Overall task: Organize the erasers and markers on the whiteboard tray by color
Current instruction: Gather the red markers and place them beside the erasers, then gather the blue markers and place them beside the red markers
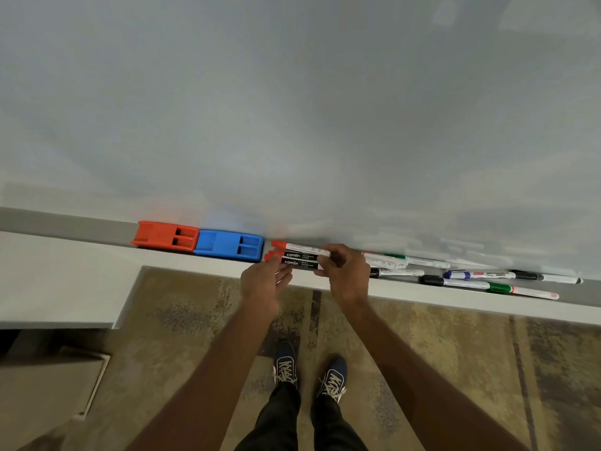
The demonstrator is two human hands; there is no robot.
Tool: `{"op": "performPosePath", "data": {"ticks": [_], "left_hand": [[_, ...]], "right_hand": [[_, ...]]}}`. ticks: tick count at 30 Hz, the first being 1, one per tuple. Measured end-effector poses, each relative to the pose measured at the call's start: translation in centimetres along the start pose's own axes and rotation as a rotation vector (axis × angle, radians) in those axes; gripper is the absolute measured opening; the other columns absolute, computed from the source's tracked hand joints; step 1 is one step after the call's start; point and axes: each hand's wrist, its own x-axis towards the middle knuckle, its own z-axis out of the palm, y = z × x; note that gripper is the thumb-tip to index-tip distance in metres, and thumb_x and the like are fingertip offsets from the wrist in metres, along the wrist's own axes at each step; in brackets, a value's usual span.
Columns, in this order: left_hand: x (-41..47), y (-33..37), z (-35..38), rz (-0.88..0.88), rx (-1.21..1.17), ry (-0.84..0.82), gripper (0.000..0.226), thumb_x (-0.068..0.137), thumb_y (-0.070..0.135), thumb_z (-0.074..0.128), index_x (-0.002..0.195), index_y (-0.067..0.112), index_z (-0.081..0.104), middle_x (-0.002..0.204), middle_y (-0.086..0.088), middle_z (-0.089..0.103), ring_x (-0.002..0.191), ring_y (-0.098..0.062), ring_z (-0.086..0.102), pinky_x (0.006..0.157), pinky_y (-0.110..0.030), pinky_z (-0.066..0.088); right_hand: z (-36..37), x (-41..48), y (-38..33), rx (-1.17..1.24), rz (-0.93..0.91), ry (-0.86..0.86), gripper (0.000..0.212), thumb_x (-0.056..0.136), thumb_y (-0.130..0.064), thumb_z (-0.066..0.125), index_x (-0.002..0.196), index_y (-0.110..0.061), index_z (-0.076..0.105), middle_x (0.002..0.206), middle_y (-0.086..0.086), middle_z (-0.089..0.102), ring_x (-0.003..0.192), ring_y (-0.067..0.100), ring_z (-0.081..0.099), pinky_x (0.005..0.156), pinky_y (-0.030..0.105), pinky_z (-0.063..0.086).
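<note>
**Red markers squared up beside the erasers**

While both hands press on the group of three red markers point(297, 255), a sideways shove could roll one off the tray's point(81, 231) front lip — the barrels are round and lie loose. The left hand point(265, 281) touches the cap ends with open fingers; the right hand point(344, 271) is closed on the tail ends. This group lies just right of the blue eraser point(229, 245), which touches the red eraser point(166, 236). Two barrels carry black labels, one is white. Farther right, the green, black and blue markers point(471, 276) lie unsorted — overlapping at angles.
</note>
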Motion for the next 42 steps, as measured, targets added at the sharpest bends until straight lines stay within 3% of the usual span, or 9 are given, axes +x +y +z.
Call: {"op": "performPosePath", "data": {"ticks": [3, 6, 9, 13, 22, 29, 33, 35, 42], "left_hand": [[-1.0, -0.8, -0.9, 0.371, 0.320, 0.220, 0.016, 0.092, 0.012, 0.061, 0.106, 0.005, 0.063, 0.096, -0.010, 0.071, 0.080, -0.022, 0.071, 0.065, -0.026, 0.056], [-1.2, -2.3, -2.3, 0.953, 0.892, 0.054, 0.027, 0.096, 0.015, 0.055, 0.122, 0.009, 0.058, 0.117, -0.010, 0.064, 0.104, -0.023, 0.063, 0.079, -0.026, 0.052], [0.1, -3.5, -3.2, 1.115, 1.353, -0.178, 0.058, 0.101, 0.032, 0.043, 0.151, 0.006, 0.029, 0.159, -0.015, 0.026, 0.147, -0.030, 0.023, 0.118, -0.043, 0.026], [1.7, -3.8, -3.6, 1.140, 1.739, -0.233, 0.075, 0.101, 0.053, 0.022, 0.154, 0.010, -0.009, 0.162, -0.010, -0.017, 0.149, -0.023, -0.018, 0.122, -0.047, -0.002], [2.1, -4.0, -3.2, 1.060, 1.908, -0.223, 0.081, 0.099, 0.055, 0.020, 0.151, 0.007, -0.020, 0.159, -0.014, -0.027, 0.146, -0.027, -0.027, 0.122, -0.047, -0.004], [2.2, -3.7, -2.9, 1.028, 1.883, -0.249, 0.085, 0.100, 0.051, 0.029, 0.151, 0.004, -0.019, 0.158, -0.016, -0.028, 0.146, -0.028, -0.027, 0.122, -0.046, -0.007], [2.2, -3.6, -3.0, 1.014, 1.830, -0.288, 0.086, 0.100, 0.052, 0.030, 0.149, 0.004, -0.023, 0.158, -0.014, -0.029, 0.145, -0.027, -0.028, 0.121, -0.042, -0.010], [2.2, -3.6, -3.1, 1.007, 1.799, -0.305, 0.086, 0.100, 0.052, 0.030, 0.149, 0.005, -0.023, 0.158, -0.014, -0.029, 0.145, -0.026, -0.028, 0.122, -0.042, -0.010], [1.5, -3.4, -2.9, 1.097, 1.611, -0.383, 0.077, 0.102, 0.048, 0.033, 0.154, 0.009, -0.009, 0.162, -0.009, -0.017, 0.148, -0.021, -0.022, 0.123, -0.039, -0.007]], "right_hand": [[0.9, 0.2, -0.3, -0.082, -0.024, 0.017, 0.020, 0.088, 0.000, 0.067, 0.106, -0.007, 0.071, 0.089, 0.007, 0.070, 0.077, 0.013, 0.071, 0.062, 0.014, 0.056], [1.6, 0.3, -0.5, -0.134, -0.059, 0.011, 0.017, 0.089, 0.000, 0.067, 0.102, -0.010, 0.071, 0.083, -0.001, 0.068, 0.077, 0.014, 0.070, 0.066, 0.019, 0.059], [2.2, 0.4, -0.5, -0.196, -0.060, 0.011, 0.013, 0.090, -0.002, 0.066, 0.099, -0.011, 0.070, 0.081, 0.002, 0.069, 0.077, 0.017, 0.070, 0.072, 0.033, 0.062], [2.9, 0.1, -0.5, -0.342, -0.081, 0.078, 0.016, 0.092, -0.015, 0.066, 0.107, -0.012, 0.069, 0.090, 0.003, 0.072, 0.077, 0.013, 0.066, 0.074, 0.030, 0.058], [4.6, -0.7, -1.1, -0.382, 0.124, 0.000, 0.061, 0.093, -0.032, 0.060, 0.144, -0.006, 0.039, 0.145, 0.013, 0.047, 0.134, 0.030, 0.042, 0.109, 0.040, 0.038], [5.0, -1.0, -1.8, -0.349, 0.189, 0.015, 0.056, 0.090, -0.032, 0.062, 0.135, -0.004, 0.046, 0.137, 0.014, 0.054, 0.125, 0.031, 0.051, 0.096, 0.035, 0.043], [4.1, -1.2, -1.9, -0.345, 0.175, 0.004, 0.032, 0.087, -0.017, 0.057, 0.118, -0.010, 0.058, 0.109, 0.006, 0.065, 0.100, 0.027, 0.061, 0.076, 0.025, 0.042], [3.1, -1.5, -1.7, -0.384, 0.110, -0.018, 0.020, 0.087, -0.012, 0.055, 0.106, -0.008, 0.059, 0.093, -0.002, 0.062, 0.091, 0.020, 0.057, 0.070, 0.024, 0.043], [-4.4, -0.8, -0.7, -0.921, -0.335, 0.221, 0.031, 0.081, 0.006, 0.066, 0.108, -0.008, 0.068, 0.105, 0.010, 0.069, 0.097, 0.029, 0.060, 0.077, 0.039, 0.052]]}}
